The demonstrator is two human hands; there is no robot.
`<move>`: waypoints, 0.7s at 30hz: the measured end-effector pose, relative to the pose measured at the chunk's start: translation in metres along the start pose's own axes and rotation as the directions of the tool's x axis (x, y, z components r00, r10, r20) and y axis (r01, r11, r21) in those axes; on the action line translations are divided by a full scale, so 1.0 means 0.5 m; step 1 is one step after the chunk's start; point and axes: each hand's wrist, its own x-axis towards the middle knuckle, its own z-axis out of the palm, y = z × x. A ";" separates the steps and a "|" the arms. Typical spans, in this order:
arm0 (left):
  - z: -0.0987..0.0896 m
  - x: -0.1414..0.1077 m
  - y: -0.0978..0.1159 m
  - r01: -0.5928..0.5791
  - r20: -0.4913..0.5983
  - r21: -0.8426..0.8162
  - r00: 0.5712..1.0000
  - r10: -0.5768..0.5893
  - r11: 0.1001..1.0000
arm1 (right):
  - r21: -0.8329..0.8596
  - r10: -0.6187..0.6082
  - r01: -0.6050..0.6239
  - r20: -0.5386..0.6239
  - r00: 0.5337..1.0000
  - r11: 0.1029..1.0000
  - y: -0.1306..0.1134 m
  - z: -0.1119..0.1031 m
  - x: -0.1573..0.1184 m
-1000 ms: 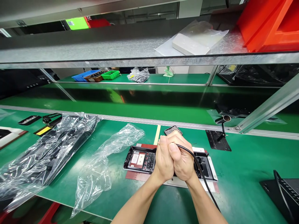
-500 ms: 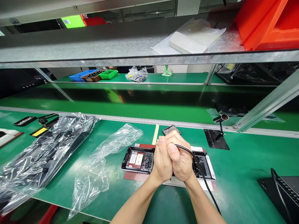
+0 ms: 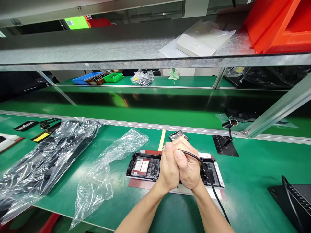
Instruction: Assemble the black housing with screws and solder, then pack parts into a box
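Pressed together over the middle of a long black plastic housing [image 3: 155, 160], my left hand [image 3: 168, 168] and my right hand [image 3: 190, 166] are both closed round a corded tool. Its body is hidden inside my fingers. Only a black cable [image 3: 206, 171] shows, leaving the top of the grip and curving down past my right forearm. The housing lies open side up on reddish and white pads, with a row of round buttons and a pale label at its left. My hands cover its centre. A small black dish [image 3: 178, 135] of tiny metal parts sits just behind them.
Clear plastic film [image 3: 104, 174] and bagged black parts [image 3: 48, 158] lie left on the green table. A black stand with a metal tube [image 3: 228, 136] is at right rear. A black slotted part [image 3: 291, 200] lies right. A metal shelf [image 3: 121, 63] crosses above.
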 end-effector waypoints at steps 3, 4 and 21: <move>0.001 -0.001 0.000 0.010 0.003 -0.023 1.000 -0.010 1.000 | -0.010 -0.002 0.002 0.001 1.000 1.000 -0.002 0.001 0.001; 0.001 -0.001 0.000 0.008 0.002 -0.031 1.000 -0.008 0.999 | -0.012 -0.002 0.002 0.002 1.000 1.000 -0.003 0.001 0.002; 0.001 -0.003 -0.003 0.014 0.004 0.000 1.000 -0.014 1.000 | -0.006 -0.001 0.001 0.003 1.000 1.000 -0.003 0.001 0.002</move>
